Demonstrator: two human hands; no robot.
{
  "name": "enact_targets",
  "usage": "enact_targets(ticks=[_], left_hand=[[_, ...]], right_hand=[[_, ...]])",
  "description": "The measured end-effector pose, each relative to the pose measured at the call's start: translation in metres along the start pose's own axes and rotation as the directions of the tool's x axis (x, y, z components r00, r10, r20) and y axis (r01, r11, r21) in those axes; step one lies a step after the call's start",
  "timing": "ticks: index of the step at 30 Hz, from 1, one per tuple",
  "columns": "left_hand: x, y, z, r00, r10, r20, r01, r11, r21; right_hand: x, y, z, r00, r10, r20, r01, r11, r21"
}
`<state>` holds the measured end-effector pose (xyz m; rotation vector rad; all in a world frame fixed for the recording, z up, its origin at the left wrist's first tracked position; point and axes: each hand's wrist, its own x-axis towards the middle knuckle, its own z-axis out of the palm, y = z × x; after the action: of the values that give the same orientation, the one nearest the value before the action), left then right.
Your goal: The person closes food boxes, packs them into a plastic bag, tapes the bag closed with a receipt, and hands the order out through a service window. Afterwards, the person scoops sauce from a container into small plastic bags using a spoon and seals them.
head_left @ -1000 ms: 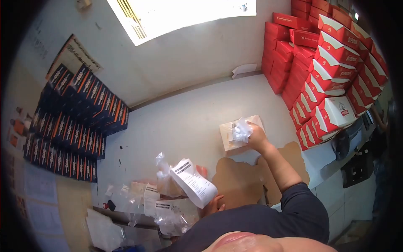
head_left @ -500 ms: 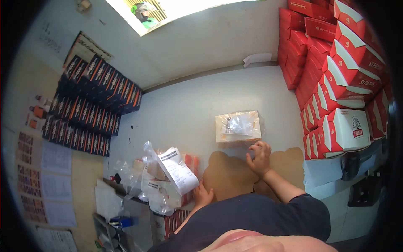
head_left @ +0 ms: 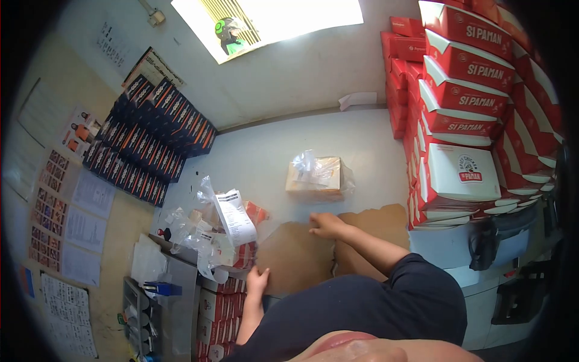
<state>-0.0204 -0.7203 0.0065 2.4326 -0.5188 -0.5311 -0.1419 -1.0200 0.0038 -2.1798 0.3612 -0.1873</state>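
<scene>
My right hand (head_left: 326,225) hovers over or rests on the brown cardboard (head_left: 292,256), its fingers bent and apart with nothing visible in them. Just beyond it on the table stands a pale box (head_left: 316,187) in a clear plastic bag, knotted on top. My left hand (head_left: 257,280) is at the table's near edge, thumb apart from the fingers, beside a group of plastic-bagged boxes (head_left: 232,253). I cannot tell whether it touches them. A long printed receipt (head_left: 236,220) lies on top of those bags.
Dark boxes with orange stripes (head_left: 151,142) are stacked at the left. Tall piles of red and white boxes (head_left: 464,123) line the right side. A blue object (head_left: 163,289) sits at the lower left. Another person (head_left: 228,33) is visible through the window opening.
The view has shifted. My right hand has drawn back from the bagged box toward the cardboard. My left hand has moved slightly away from the bagged boxes, toward my body.
</scene>
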Motion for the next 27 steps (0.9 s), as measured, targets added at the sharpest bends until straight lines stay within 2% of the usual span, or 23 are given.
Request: enact_targets(ticks=[2,3,5,6,7,8,9,10,11,12,13,14,15,16,17,18,19,21,22,23,24,25,27], left_hand=[[-0.017,-0.022,-0.011,0.988,0.137,-0.074,-0.154,0.931,-0.330],[-0.028,-0.009,-0.015,0.987,0.138,-0.077,-0.156,0.932,-0.328],[-0.056,0.034,-0.022,0.972,0.235,-0.029,-0.197,0.735,-0.649],[-0.060,0.043,-0.017,0.971,0.230,0.070,-0.130,0.746,-0.653],[-0.064,0.056,-0.010,0.960,0.225,0.168,-0.062,0.754,-0.654],[-0.079,0.097,-0.010,0.949,0.227,0.218,-0.098,0.872,-0.480],[-0.068,0.085,0.018,0.916,0.257,0.310,-0.051,0.838,-0.543],[-0.050,0.063,0.055,0.878,0.342,0.334,-0.162,0.870,-0.465],[-0.053,0.081,0.068,0.845,0.364,0.391,-0.204,0.896,-0.394],[-0.046,0.080,0.092,0.834,0.340,0.435,-0.228,0.930,-0.290],[-0.049,0.093,0.099,0.755,0.325,0.570,-0.187,0.939,-0.288],[-0.045,0.083,0.119,0.752,0.330,0.570,-0.190,0.937,-0.292],[-0.031,0.063,0.146,0.647,0.355,0.675,-0.314,0.930,-0.190],[-0.019,0.055,0.161,0.534,0.350,0.770,-0.443,0.891,-0.099],[-0.018,0.071,0.153,0.532,0.357,0.768,-0.448,0.888,-0.102],[-0.024,0.099,0.134,0.509,0.289,0.811,-0.474,0.881,-0.016],[-0.028,0.115,0.123,0.486,0.211,0.848,-0.497,0.865,0.069],[-0.021,0.117,0.127,0.452,0.183,0.873,-0.499,0.863,0.077],[-0.015,0.119,0.129,0.418,0.163,0.894,-0.512,0.855,0.084],[-0.010,0.118,0.134,0.421,0.162,0.892,-0.513,0.854,0.087],[-0.007,0.115,0.139,0.409,0.133,0.903,-0.541,0.832,0.123],[-0.005,0.112,0.141,0.398,0.101,0.912,-0.568,0.807,0.159],[-0.010,0.115,0.131,0.427,0.142,0.893,-0.542,0.831,0.127]], right_hand=[[-0.011,-0.033,-0.033,0.998,-0.050,0.025,0.049,0.998,0.049],[-0.021,-0.054,-0.056,0.994,-0.095,0.055,0.089,0.990,0.108],[-0.039,-0.085,-0.102,0.986,-0.165,-0.021,0.166,0.983,0.082],[-0.047,-0.090,-0.121,0.980,-0.191,-0.047,0.195,0.976,0.095],[-0.056,-0.094,-0.138,0.979,-0.175,-0.108,0.173,0.985,-0.027],[-0.063,-0.092,-0.154,0.981,-0.161,-0.104,0.152,0.984,-0.089],[-0.070,-0.093,-0.169,0.988,-0.122,-0.093,0.103,0.976,-0.190],[-0.073,-0.086,-0.176,0.992,-0.060,-0.108,0.024,0.951,-0.308],[-0.076,-0.077,-0.179,0.991,-0.003,-0.132,-0.054,0.906,-0.420],[-0.078,-0.061,-0.174,0.983,0.140,-0.120,-0.181,0.863,-0.472],[-0.075,-0.032,-0.161,0.952,0.281,-0.120,-0.301,0.799,-0.521],[-0.065,0.026,-0.141,0.919,0.393,-0.028,-0.317,0.697,-0.643],[-0.067,0.040,-0.130,0.882,0.470,-0.037,-0.367,0.634,-0.681],[-0.071,0.059,-0.118,0.883,0.451,-0.132,-0.420,0.630,-0.653],[-0.074,0.065,-0.118,0.869,0.471,-0.151,-0.449,0.622,-0.642],[-0.076,0.070,-0.116,0.853,0.496,-0.162,-0.476,0.614,-0.629],[-0.079,0.064,-0.114,0.852,0.500,-0.155,-0.475,0.615,-0.629],[-0.081,0.038,-0.113,0.896,0.287,-0.339,-0.435,0.725,-0.534],[-0.078,0.042,-0.103,0.896,0.285,-0.340,-0.433,0.727,-0.533],[-0.075,0.052,-0.084,0.853,0.062,-0.518,-0.364,0.783,-0.505],[-0.074,0.061,-0.066,0.729,-0.152,-0.667,-0.280,0.823,-0.494],[-0.078,0.071,-0.048,0.726,-0.154,-0.670,-0.278,0.825,-0.491],[-0.086,0.084,-0.025,0.835,-0.055,-0.548,-0.288,0.805,-0.519]])
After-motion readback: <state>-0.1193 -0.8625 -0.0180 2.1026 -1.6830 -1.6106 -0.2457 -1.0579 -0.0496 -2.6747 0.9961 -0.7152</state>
